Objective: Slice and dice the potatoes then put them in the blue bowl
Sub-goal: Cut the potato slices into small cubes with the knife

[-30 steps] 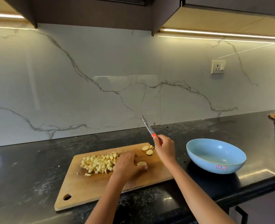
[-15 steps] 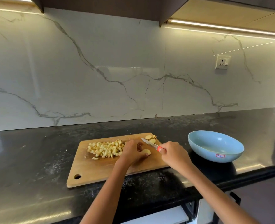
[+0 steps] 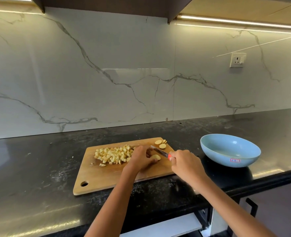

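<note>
The potato slice being cut lies flat on the cutting board, pinned under the curled fingers of the left hand, with the knife angled down just beside those fingertips; the right hand is wrapped around the red handle. The chief risk is that closeness: the slice is small and thin, so if it slides or the blade skids off its damp surface, the edge could reach the holding fingertips. To the left sits a pile of diced potato, and a few uncut slices sit right at the far corner of the board, where a nudge from the blade or a wrist could push them onto the black worktop. The blue bowl stands apart to the right, holding no potato yet, so carrying dice across the gap may scatter pieces.
</note>
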`<move>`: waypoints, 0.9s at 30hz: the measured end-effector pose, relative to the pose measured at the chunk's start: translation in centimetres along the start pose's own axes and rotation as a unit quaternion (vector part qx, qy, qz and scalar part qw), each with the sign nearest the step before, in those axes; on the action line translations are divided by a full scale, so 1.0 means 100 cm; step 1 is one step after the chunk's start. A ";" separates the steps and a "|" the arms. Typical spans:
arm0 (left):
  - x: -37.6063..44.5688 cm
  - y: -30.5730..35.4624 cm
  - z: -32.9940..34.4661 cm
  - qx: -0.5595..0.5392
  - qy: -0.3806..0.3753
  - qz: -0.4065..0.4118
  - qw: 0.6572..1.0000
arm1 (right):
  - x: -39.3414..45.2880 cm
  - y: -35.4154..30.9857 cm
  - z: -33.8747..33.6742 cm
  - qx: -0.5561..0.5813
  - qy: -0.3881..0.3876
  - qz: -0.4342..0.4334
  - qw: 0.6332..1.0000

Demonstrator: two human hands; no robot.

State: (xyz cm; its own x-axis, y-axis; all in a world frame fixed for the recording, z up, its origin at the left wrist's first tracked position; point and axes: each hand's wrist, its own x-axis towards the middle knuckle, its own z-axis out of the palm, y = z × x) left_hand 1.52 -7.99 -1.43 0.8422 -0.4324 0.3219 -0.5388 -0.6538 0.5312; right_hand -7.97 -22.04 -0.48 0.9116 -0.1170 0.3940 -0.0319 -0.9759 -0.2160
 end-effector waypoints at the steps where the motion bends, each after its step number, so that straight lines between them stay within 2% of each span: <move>1: 0.001 0.000 0.000 -0.005 0.000 0.000 1.000 | -0.001 -0.001 0.000 -0.005 -0.001 -0.002 1.000; 8: 0.000 -0.001 0.002 -0.027 0.014 -0.026 0.999 | -0.007 -0.005 -0.004 -0.044 0.004 -0.007 0.999; 18: 0.002 0.002 0.002 -0.031 0.007 -0.036 0.999 | -0.013 -0.018 -0.005 -0.081 -0.027 -0.029 0.996; 23: 0.001 0.002 0.002 0.004 0.008 -0.024 1.000 | -0.008 -0.022 -0.005 -0.075 -0.073 -0.053 0.993; 27: 0.005 0.003 0.003 0.066 -0.026 0.007 0.997 | -0.013 -0.012 -0.010 -0.078 -0.101 -0.065 0.990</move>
State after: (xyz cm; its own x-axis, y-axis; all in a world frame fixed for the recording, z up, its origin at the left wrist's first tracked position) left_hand 1.77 -8.57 -1.33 0.8346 -0.4713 0.2852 -0.5508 -0.7226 0.4177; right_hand -9.56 -20.89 0.10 0.9748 0.0350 0.2201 0.0425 -0.9987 -0.0294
